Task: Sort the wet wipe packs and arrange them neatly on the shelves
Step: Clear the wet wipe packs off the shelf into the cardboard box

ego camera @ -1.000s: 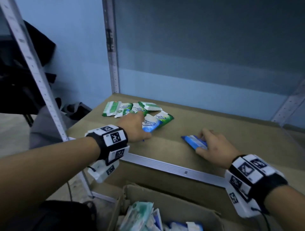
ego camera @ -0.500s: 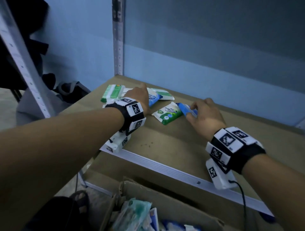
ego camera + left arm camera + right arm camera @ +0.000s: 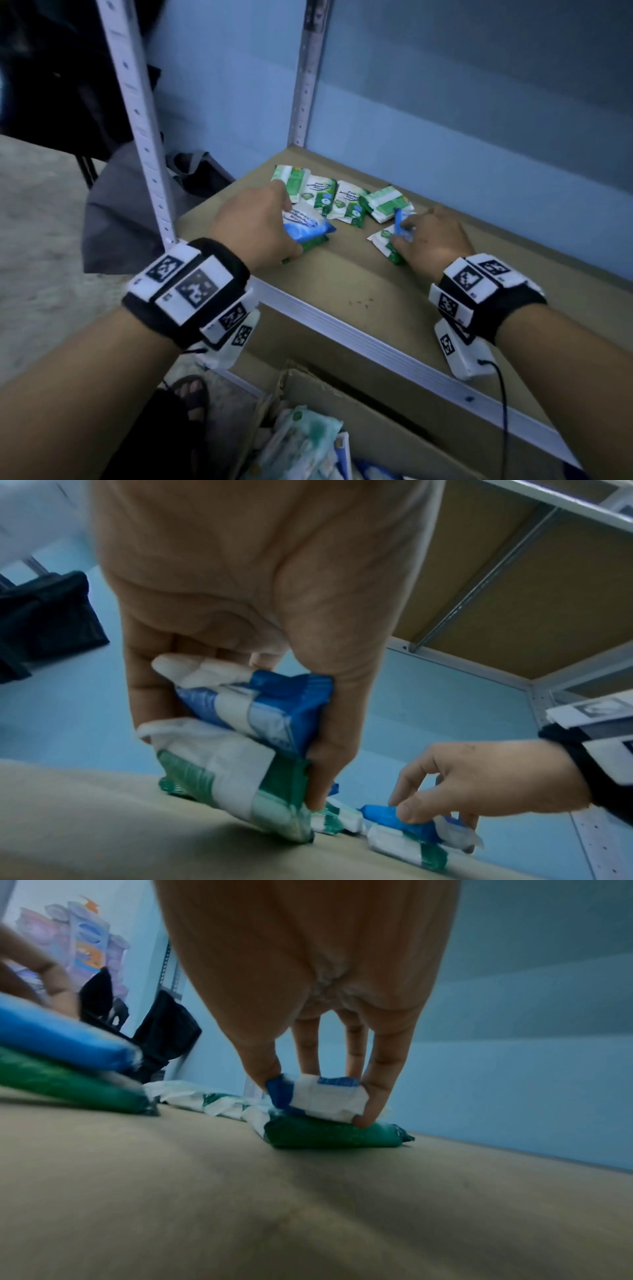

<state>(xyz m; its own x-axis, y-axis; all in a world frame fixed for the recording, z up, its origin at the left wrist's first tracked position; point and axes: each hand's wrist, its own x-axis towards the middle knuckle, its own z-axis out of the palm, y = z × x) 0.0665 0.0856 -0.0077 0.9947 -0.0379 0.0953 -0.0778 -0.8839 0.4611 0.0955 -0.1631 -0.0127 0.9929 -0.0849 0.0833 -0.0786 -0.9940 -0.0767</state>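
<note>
While left hand (image 3: 255, 224) grips stacked blue pack (image 3: 306, 228) and green pack (image 3: 236, 783) on shelf (image 3: 342, 284); right hand (image 3: 433, 236) pinches small blue pack (image 3: 322, 1096) atop another green pack (image 3: 329, 1133)

Two green-and-white packs (image 3: 320, 195) (image 3: 350, 205) at twelve o'clock on the shelf (image 3: 342, 281) read "Fine Antibacterial"; lettering on the blue pack (image 3: 306, 228) at ten o'clock was too blurred.

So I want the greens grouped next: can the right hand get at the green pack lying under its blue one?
Probably yes: the right hand already pinches the blue pack resting right on that green pack, but must put it aside first.
</note>
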